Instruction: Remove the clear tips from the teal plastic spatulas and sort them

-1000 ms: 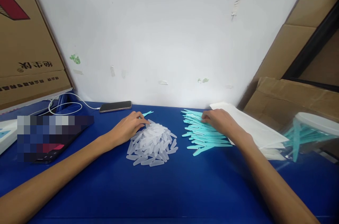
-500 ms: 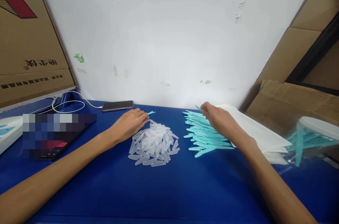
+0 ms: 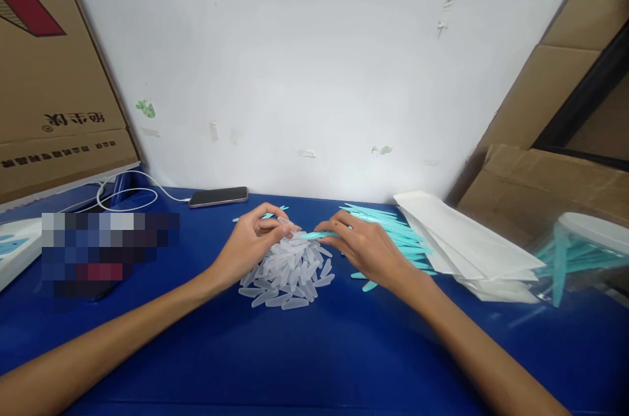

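My right hand (image 3: 361, 242) pinches a slim turquoise plastic stick (image 3: 314, 235), which points left toward my left hand (image 3: 260, 232). The fingertips of that left hand are closed on what looks like a small translucent cap, mostly hidden by the fingers. Both hands are close together over a heap of translucent plastic caps (image 3: 289, 272). Partly behind my right hand lies a pile of turquoise sticks (image 3: 400, 232). A few more turquoise pieces (image 3: 270, 213) show behind my left hand.
White paper sheets or sleeves (image 3: 466, 239) lie right of the sticks. A clear tub (image 3: 590, 245) holds more turquoise sticks. A phone (image 3: 219, 196) on a white cable rests by the wall. Cardboard boxes (image 3: 59, 88) stand left and right of the blue table (image 3: 304, 363).
My right hand has moved left from the stick pile, bringing a turquoise stick over the caps. My left hand has shifted slightly right, from the pieces behind the heap to the caps.
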`<state>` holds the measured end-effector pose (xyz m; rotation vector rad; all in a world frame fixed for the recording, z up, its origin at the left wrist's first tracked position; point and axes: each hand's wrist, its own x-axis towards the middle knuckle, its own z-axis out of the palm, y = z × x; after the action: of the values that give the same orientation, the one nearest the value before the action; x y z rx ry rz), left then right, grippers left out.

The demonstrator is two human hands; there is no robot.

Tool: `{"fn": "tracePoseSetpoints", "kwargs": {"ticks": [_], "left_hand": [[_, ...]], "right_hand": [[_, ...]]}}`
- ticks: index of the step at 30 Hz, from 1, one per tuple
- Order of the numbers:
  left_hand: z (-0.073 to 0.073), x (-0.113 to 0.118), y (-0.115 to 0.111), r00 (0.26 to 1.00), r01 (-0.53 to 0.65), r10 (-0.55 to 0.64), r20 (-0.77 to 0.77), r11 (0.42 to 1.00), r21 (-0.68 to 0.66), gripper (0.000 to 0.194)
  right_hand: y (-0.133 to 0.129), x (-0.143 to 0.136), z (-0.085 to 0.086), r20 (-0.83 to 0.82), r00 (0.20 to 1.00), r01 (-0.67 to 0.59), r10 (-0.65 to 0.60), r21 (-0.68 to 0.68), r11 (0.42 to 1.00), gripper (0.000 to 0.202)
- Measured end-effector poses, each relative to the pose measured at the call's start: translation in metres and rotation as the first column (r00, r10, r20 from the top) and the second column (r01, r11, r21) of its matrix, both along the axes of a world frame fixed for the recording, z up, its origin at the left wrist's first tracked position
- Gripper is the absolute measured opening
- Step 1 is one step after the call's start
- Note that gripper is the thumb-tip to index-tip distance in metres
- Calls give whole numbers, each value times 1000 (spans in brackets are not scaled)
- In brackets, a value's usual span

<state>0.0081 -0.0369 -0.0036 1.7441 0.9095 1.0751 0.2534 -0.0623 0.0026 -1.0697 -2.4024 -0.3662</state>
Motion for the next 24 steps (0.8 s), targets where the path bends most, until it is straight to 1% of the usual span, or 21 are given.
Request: {"fn": "tracePoseSetpoints", "kwargs": {"ticks": [6,11,18,22,24], "left_hand": [[0,1,-2,1000,27,-26,15,998,-59,29],[-2,3,-5,998,61,-62,-9,997,-51,27],[-4,4,-6,998,53,-53,-24,998,-29,25],[-8,6,-8,992,120,-121,-29,992,-42,24],[-9,7,-10,989,128,-127,-75,992,8,23]], "right_hand": [[2,0,-2,-42,999,-5,7,44,999,29],[2,-2,-6,-25,1000,-11,13,53,999,30],[3,-3,-8,-36,998,-42,42,22,999,30],[-2,-9,-11,-77,994,-78,75,-37,996,29],[-4,-12,-11,-107,990,-94,87,-68,993,30]]}}
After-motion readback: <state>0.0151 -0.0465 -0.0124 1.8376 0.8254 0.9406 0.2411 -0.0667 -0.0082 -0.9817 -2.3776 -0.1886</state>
